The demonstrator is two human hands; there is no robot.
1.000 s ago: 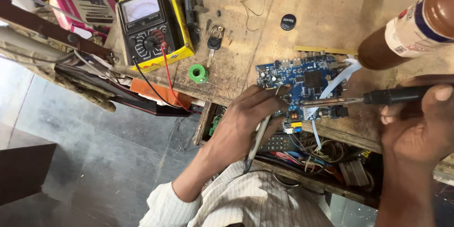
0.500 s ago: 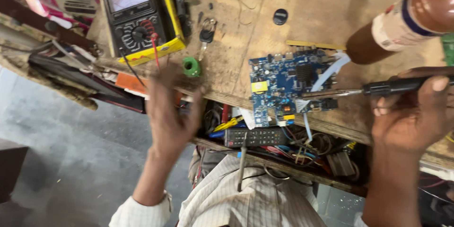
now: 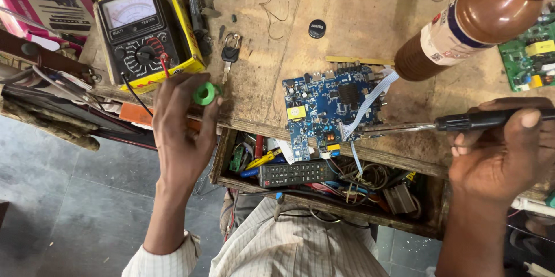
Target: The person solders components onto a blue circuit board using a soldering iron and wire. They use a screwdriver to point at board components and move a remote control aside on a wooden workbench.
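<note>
From the head view, your left hand (image 3: pixel 182 124) pinches the green solder spool (image 3: pixel 204 93) at the bench edge, beside the multimeter (image 3: pixel 144 34). Your right hand (image 3: pixel 503 153) grips the soldering iron (image 3: pixel 462 122), its tip at the blue circuit board (image 3: pixel 332 106). You seem to be fetching solder; next, bring the spool to the tip.

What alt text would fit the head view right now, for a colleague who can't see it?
Seen from above at a wooden workbench, a person's left hand touches a small green spool beside a yellow-cased multimeter, while the right hand holds a soldering iron with its tip at a blue circuit board. A brown bottle lies on the bench behind the board, above an open drawer of tools and wires.
</note>
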